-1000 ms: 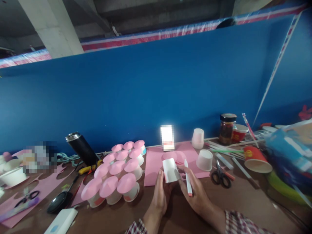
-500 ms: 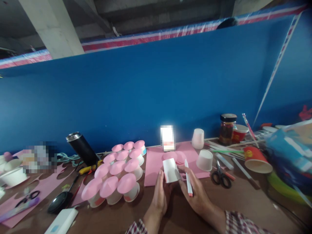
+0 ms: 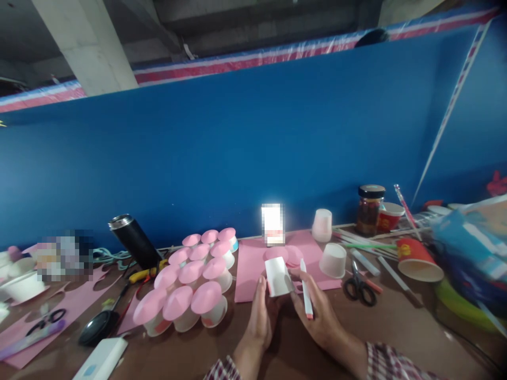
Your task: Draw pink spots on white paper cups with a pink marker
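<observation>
A white paper cup (image 3: 278,277) sits between my two hands, tilted, over the near edge of a pink paper sheet (image 3: 247,269). My left hand (image 3: 259,319) holds it from the left side. My right hand (image 3: 320,314) touches the cup's right side with its fingertips and grips a white marker (image 3: 306,298) with a red-orange end. Behind the cup, pink paper circles (image 3: 293,256) lie on the sheet. To the left stand several small cups topped with pink paper cones (image 3: 178,303). Two white cups, one nearer (image 3: 332,260) and one farther (image 3: 323,226), stand upside down at right.
Black-handled scissors (image 3: 359,287), straws and a tipped red cup (image 3: 415,259) lie at right, near a lidded jar (image 3: 369,211). A black tumbler (image 3: 132,240), a computer mouse (image 3: 98,327) and a white box (image 3: 102,359) are at left. A blue partition (image 3: 253,142) rises behind.
</observation>
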Available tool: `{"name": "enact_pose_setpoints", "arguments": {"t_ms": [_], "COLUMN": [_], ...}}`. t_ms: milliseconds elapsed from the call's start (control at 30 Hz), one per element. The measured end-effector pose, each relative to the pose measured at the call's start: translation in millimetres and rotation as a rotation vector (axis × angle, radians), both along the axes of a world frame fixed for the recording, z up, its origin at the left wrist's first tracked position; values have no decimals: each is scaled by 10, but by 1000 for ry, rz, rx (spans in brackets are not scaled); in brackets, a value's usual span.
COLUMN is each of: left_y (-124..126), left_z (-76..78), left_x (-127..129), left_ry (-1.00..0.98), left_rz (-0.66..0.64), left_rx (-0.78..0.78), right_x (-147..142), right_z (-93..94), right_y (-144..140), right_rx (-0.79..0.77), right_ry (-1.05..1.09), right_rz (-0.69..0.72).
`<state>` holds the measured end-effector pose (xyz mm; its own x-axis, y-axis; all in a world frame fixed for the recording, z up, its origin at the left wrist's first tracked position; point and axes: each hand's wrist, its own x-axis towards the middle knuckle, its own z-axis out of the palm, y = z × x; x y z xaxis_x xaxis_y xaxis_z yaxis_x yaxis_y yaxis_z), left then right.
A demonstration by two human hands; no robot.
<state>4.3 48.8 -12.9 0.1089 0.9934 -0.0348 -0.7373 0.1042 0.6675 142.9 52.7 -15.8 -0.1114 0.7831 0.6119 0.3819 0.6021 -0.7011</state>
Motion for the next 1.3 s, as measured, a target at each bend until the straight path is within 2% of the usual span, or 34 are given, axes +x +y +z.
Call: {"name": "enact_pose_setpoints", "arguments": {"t_ms": [267,933,1300], "left_y": [-10,-31,2], "left_z": [7,78,-30], "left_x": [-2,15,-8], "left_ry": [23,46,57], "left_rz": [4,-4,30], "left_rx": [-16,5,57], "right_x": [2,25,9], "right_z": [-18,-70,-83], "right_y": [5,39,44], "right_rx": [-25,55,68], "right_ry": [-10,-14,3], "right_rz": [-2,-82,-94]}}
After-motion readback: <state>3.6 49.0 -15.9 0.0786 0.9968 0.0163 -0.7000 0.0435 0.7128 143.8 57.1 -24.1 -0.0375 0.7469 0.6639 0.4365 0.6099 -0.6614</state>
